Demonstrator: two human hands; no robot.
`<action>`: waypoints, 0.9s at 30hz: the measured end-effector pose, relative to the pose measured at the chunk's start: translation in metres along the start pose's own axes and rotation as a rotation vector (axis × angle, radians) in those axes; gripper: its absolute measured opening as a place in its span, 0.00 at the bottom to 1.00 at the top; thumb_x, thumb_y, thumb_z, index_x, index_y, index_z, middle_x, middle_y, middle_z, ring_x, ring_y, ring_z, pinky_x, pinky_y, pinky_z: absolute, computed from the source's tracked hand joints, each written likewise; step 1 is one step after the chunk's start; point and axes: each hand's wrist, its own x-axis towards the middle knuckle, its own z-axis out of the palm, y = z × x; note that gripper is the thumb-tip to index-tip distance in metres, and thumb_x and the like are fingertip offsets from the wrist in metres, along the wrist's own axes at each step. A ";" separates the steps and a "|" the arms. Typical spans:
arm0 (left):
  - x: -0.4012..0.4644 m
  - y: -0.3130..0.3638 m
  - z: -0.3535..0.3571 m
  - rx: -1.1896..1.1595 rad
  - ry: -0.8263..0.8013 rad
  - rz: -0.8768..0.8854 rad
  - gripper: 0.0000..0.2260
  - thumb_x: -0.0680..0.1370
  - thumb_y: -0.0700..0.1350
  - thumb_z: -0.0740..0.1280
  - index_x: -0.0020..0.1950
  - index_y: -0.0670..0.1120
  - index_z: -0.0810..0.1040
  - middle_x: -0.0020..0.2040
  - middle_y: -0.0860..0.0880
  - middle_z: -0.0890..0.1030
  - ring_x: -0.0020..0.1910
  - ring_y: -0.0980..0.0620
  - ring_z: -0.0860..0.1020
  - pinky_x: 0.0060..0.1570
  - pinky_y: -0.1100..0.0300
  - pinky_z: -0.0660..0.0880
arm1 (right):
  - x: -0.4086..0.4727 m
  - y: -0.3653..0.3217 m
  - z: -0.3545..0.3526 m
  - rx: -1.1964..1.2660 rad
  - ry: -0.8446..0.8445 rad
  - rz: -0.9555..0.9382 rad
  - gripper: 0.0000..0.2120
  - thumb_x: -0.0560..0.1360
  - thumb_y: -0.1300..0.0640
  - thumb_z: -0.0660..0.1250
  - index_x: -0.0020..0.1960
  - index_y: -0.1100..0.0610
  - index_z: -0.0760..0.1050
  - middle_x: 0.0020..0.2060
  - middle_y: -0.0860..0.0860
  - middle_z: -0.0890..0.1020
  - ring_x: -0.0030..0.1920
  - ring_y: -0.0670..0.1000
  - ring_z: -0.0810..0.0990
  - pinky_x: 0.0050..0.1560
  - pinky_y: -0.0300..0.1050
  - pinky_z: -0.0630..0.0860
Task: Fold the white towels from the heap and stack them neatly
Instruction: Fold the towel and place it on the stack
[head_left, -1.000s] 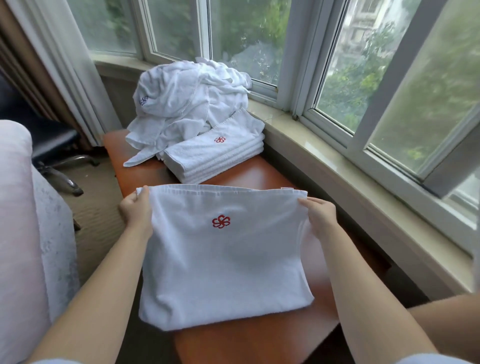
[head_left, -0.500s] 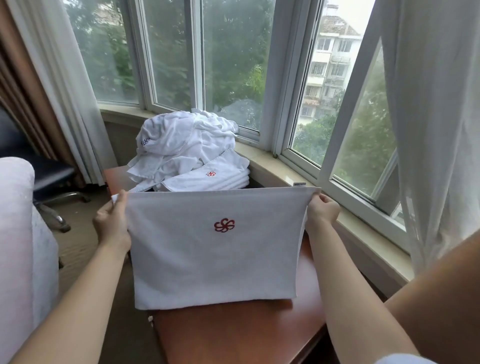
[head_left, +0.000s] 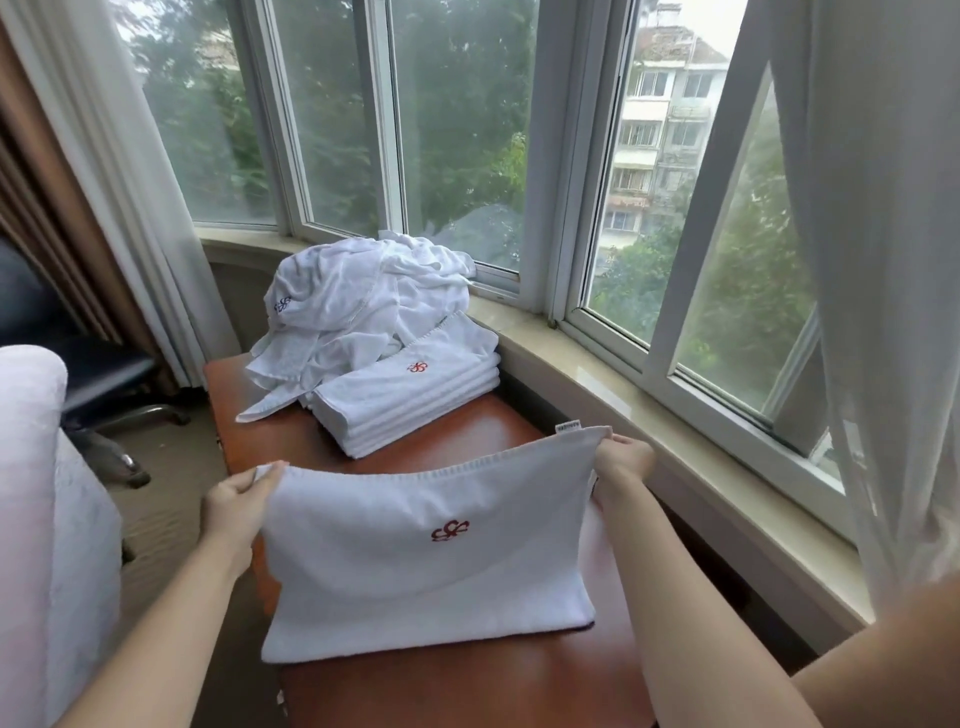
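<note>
Here, head view, the only one:
- Towel (head_left: 415, 566): white, folded, with a red flower emblem on its upper face. Its near edge lies on the table (head_left: 467, 691); its far edge is lifted and sags between the two hands.
- Left hand (head_left: 236, 506): grasps the towel's far left corner, thumb on top and fingers curled beneath the cloth.
- Right hand (head_left: 621, 460): pinches the far right corner, beside a small label sewn at that corner; it stands higher than the left hand.
- Stack (head_left: 410, 400): folded white towels piled squarely on the far half of the table, well apart from the held towel, the top one showing the same red emblem.
- Heap (head_left: 363, 296): unfolded white towels bunched behind the stack and touching it, against the sill (head_left: 649, 405); one piece bears a dark blue emblem, and a loose end trails to the left onto the table.
- Table: reddish-brown and glossy, set just beside the sill.
- Curtains: a sheer one (head_left: 883, 260) hangs at the right, a white and a brown one at the left.
- Chair (head_left: 104, 379): dark, with a metal base, left of the table.
</note>
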 end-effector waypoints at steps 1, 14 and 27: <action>0.003 0.004 0.008 0.003 0.025 0.013 0.14 0.77 0.41 0.70 0.62 0.37 0.79 0.56 0.45 0.80 0.56 0.50 0.76 0.56 0.59 0.70 | 0.002 -0.004 0.008 -0.001 -0.013 -0.023 0.05 0.76 0.62 0.66 0.49 0.60 0.80 0.44 0.54 0.81 0.44 0.55 0.79 0.45 0.42 0.71; 0.009 0.129 0.022 -0.323 0.250 0.412 0.11 0.77 0.44 0.71 0.58 0.42 0.81 0.42 0.52 0.80 0.37 0.64 0.75 0.44 0.71 0.73 | -0.010 -0.109 0.027 0.282 0.164 -0.419 0.11 0.81 0.61 0.56 0.58 0.62 0.75 0.52 0.56 0.80 0.50 0.54 0.77 0.55 0.46 0.73; -0.130 -0.132 -0.064 -0.151 0.320 -0.186 0.10 0.74 0.39 0.73 0.55 0.40 0.81 0.48 0.47 0.81 0.40 0.60 0.76 0.39 0.72 0.72 | -0.061 0.142 -0.067 -0.037 0.407 0.033 0.09 0.76 0.58 0.56 0.48 0.51 0.74 0.57 0.54 0.74 0.47 0.58 0.76 0.45 0.44 0.70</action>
